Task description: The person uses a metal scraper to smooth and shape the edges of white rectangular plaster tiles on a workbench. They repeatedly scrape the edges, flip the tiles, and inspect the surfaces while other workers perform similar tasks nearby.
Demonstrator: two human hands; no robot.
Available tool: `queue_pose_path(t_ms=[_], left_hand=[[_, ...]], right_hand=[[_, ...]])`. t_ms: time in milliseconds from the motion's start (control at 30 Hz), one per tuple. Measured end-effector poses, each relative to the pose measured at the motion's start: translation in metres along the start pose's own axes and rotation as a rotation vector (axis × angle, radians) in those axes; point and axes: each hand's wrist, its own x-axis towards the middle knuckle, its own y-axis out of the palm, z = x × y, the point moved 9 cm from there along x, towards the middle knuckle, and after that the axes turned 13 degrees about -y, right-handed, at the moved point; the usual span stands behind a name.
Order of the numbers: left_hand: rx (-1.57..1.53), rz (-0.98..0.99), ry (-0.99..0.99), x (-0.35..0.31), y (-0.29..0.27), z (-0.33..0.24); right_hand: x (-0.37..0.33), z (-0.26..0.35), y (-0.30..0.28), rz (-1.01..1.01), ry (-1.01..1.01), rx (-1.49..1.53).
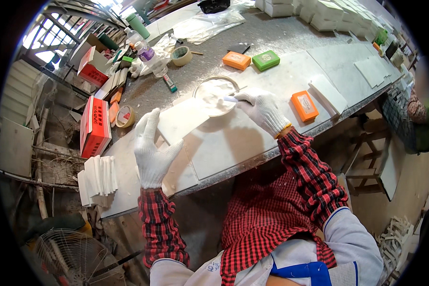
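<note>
My left hand (153,151), in a white knit glove, is open with fingers and thumb spread beside a flat white tile (183,119). The tile's far corner reaches the rim of a round bowl (239,86) holding white powder or paste (213,91). Over the bowl's right side, my gloved right hand (263,110) is closed on a small white tool (230,99) with a thin flat tip, most of it hidden by the fingers. To the right of that hand lies an orange box (304,106). Checked red-and-black sleeves cover both forearms.
Farther back lie another orange box (236,60), a green box (266,60), a tape roll (180,56) and a plastic bottle (150,58). White tiles (98,178) stack at left, near a red carton (95,126). White blocks (329,14) pile far right; a person (417,105) is at the right edge.
</note>
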Motion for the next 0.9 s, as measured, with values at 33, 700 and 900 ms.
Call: queue_pose_path(t_ms=[33,700,900], left_hand=[[0.027,-0.014,0.019,0.004,0.001,-0.001],[0.016,-0.045,0.234,-0.007,0.031,-0.038],[-0.783,0.137,-0.514,-0.095,0.081,0.048]], right_hand=[[0.004,0.006,-0.006,-0.018,-0.007,0.005],[-0.080,-0.012,-0.053,-0.149,0.119,-0.003],[-0.123,-0.014,-0.051,0.038,0.365,-0.017]])
